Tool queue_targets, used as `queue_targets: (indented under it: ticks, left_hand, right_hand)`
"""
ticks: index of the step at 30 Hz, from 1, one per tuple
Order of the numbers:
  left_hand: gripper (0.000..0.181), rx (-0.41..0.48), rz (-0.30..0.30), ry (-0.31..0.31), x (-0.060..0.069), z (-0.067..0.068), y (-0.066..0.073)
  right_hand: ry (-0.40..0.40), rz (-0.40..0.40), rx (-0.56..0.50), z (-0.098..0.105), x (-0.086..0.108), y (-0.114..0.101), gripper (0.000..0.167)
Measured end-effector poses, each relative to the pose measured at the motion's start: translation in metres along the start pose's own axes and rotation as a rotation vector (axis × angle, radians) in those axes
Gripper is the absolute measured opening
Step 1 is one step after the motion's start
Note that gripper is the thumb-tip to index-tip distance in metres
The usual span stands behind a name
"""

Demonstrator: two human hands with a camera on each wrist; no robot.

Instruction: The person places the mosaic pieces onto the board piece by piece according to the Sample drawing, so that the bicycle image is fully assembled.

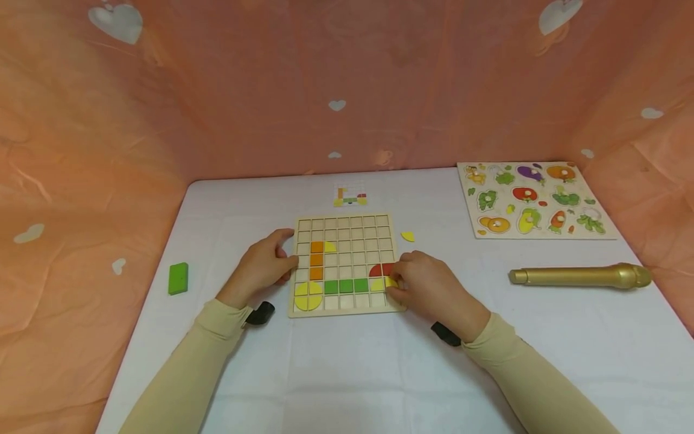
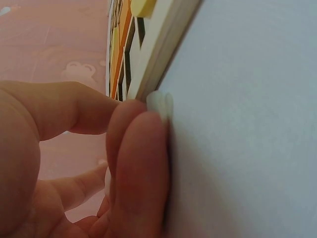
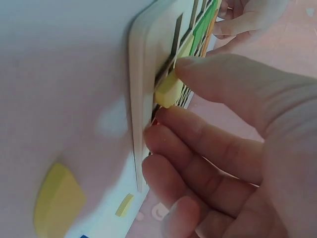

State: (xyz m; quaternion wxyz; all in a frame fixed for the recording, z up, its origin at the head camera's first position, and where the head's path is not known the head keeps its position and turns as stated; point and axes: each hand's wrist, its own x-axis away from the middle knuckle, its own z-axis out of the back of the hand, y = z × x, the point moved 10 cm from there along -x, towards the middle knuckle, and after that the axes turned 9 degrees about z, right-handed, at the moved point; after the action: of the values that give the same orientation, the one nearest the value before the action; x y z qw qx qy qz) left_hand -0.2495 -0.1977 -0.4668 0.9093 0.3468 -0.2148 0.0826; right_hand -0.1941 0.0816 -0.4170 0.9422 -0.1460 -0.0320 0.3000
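My left hand (image 1: 261,268) touches the left edge of a wooden grid board (image 1: 341,306); the left wrist view shows its fingertips against the frame. At the lower right of the board, my right hand (image 1: 428,289) pinches a yellow quarter-circle piece (image 3: 169,90) between thumb and index finger, over a grid cell. Beside it lie red pieces (image 1: 376,270) and a row of green squares (image 1: 346,286). Orange squares (image 1: 317,260) form a column on the left, above a yellow circle (image 1: 308,296) of quarter pieces.
A small pattern card (image 1: 350,194) lies behind the board. One loose yellow quarter piece (image 1: 408,236) is on its right. Farther right are a vegetable puzzle board (image 1: 542,208) and a gold microphone (image 1: 575,276). A green block (image 1: 178,278) stands at the left.
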Motion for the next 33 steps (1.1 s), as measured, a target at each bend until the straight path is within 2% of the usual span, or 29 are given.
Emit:
queue_targets:
  ticks: [5, 20, 33]
  left_hand:
    - [0.070, 0.017, 0.004, -0.007, -0.0007, -0.0011, -0.0007]
    - [0.070, 0.009, -0.003, -0.003, 0.0013, -0.0002, 0.0023]
    - [0.070, 0.018, -0.003, -0.006, 0.0021, 0.0000, 0.0021]
  right_hand:
    - [0.010, 0.008, 0.008, -0.0004, 0.0001, -0.0005, 0.019]
    - [-0.005, -0.002, -0.015, -0.0036, 0.0014, 0.0001, 0.012]
    - [-0.012, -0.015, -0.014, -0.0055, -0.0001, 0.0005, 0.015]
